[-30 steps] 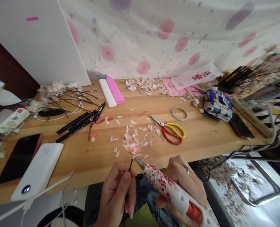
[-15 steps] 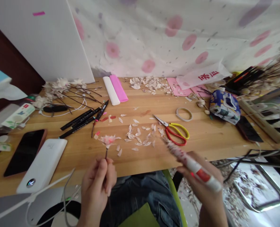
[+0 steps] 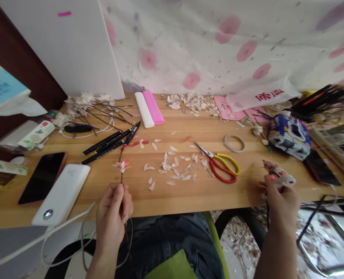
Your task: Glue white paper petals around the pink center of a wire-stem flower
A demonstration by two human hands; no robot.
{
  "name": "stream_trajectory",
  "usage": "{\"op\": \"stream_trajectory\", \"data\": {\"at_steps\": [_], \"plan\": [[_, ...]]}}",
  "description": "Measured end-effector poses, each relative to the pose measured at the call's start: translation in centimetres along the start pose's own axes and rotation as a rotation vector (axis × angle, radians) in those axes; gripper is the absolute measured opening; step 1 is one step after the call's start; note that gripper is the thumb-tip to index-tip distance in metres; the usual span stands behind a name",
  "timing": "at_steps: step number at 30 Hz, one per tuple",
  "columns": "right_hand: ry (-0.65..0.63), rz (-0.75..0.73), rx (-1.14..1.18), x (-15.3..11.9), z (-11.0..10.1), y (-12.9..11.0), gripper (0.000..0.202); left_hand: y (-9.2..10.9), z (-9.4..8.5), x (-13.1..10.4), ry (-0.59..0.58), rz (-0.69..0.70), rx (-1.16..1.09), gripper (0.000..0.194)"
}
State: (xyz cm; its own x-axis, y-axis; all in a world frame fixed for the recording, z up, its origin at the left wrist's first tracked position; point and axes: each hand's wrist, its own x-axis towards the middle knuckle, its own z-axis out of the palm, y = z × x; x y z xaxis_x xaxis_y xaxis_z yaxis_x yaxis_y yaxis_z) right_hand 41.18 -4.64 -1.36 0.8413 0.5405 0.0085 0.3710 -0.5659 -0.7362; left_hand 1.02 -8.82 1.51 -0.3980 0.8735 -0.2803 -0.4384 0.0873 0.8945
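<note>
Table: wood-topped, in front of me, its bare front edge (image 3: pixel 195 199) nearest my lap.
Right hand (image 3: pixel 282 201): mine, fingers closed around the glue gun, at the table's right; whether the gun touches the wood, I cannot tell.
Left hand (image 3: pixel 110 205): mine, thumb and fingers pinching a thin brown stem (image 3: pixel 121 178).
Glue gun (image 3: pixel 279 176): one, white and red, nozzle pointing back and left, near the blue packet (image 3: pixel 289 133).
Scissors (image 3: pixel 224 168): one pair, red and yellow handles, lying between my hands.
Flower (image 3: pixel 122 166): one, pink and white, upright atop the stem, above my left fingers.
Petals (image 3: pixel 176 162): many, pale, loose, scattered between flower and scissors.
</note>
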Motion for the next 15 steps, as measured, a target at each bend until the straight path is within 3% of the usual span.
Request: {"op": "stream_trajectory", "data": {"at_steps": [6, 11, 13, 15], "plan": [[0.004, -0.041, -0.006, 1.3, 1.5, -0.3, 0.052, -0.6, 0.1, 0.3, -0.015, -0.020, -0.014, 0.037], [-0.008, -0.124, -0.093, 1.4, 0.5, 0.0, 0.060, -1.1, 0.3, 0.8, -0.017, -0.023, -0.032, 0.033], [0.088, -0.149, -0.134, 0.2, -0.5, 0.1, 0.080, -1.3, 0.4, 1.1, -0.004, -0.034, -0.037, 0.034], [0.264, -0.198, -0.141, -1.8, -1.3, -0.1, 0.095, -1.5, 0.5, 1.4, 0.008, -0.050, -0.039, 0.036]]}}
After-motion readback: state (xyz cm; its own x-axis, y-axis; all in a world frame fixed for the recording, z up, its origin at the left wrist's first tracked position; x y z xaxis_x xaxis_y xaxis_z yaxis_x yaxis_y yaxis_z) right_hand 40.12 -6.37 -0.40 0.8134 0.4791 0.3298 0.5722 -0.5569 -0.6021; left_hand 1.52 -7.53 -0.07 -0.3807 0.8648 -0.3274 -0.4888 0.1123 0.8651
